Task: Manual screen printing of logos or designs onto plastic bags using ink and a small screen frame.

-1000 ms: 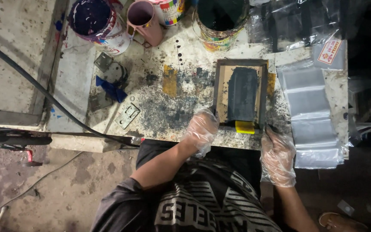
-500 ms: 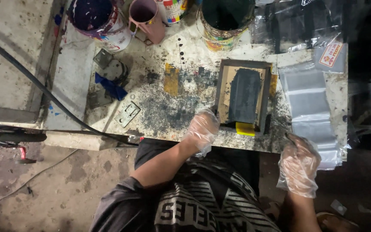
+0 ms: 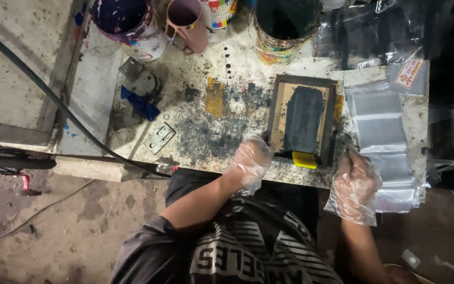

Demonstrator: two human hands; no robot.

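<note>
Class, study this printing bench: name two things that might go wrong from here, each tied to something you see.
The open dark paint tin stands right behind the screen frame; a nudge might tip it. The left hand holds the frame's inky corner, and the right hand is beside the clear plastic bags, so the gloves may smear them.

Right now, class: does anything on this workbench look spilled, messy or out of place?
Yes. Dark ink is smeared and spattered over the white tabletop left of the framed screen, near the gloved left hand. The paint cans are dribbled with colour.
</note>
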